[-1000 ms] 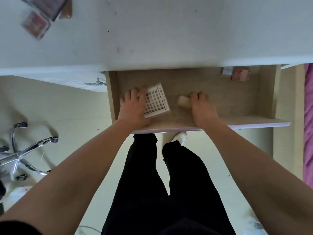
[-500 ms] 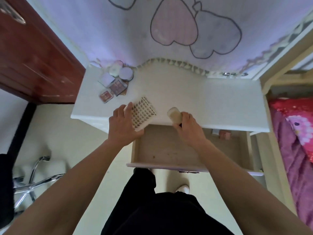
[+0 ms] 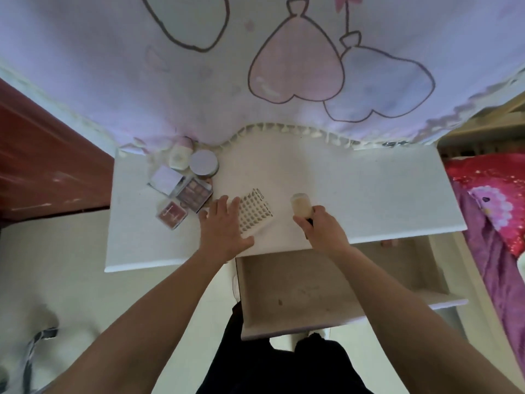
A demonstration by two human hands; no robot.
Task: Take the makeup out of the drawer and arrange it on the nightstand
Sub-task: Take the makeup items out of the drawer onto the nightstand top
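My left hand (image 3: 224, 227) holds a white card of false lashes (image 3: 255, 213) over the white nightstand top (image 3: 355, 189). My right hand (image 3: 322, 227) grips a small beige foundation bottle (image 3: 301, 205) above the top, just right of the card. Several makeup items lie at the nightstand's back left: a pink blush compact (image 3: 172, 214), an eyeshadow palette (image 3: 194, 191), a white box (image 3: 166, 180), a round lilac jar (image 3: 204, 162) and a white bottle (image 3: 179, 156). The drawer (image 3: 326, 294) stands pulled open below, with a small pink item (image 3: 389, 243) half hidden at its back right.
A pale wall with heart drawings (image 3: 298, 72) rises behind the nightstand. A dark red cabinet (image 3: 42, 155) stands on the left and a bed with pink bedding (image 3: 494, 211) on the right. A chair base (image 3: 31, 351) shows at lower left.
Both hands lifted the lash card and the bottle out of the drawer and moved them farther over the nightstand top. My view tilted up toward the wall.
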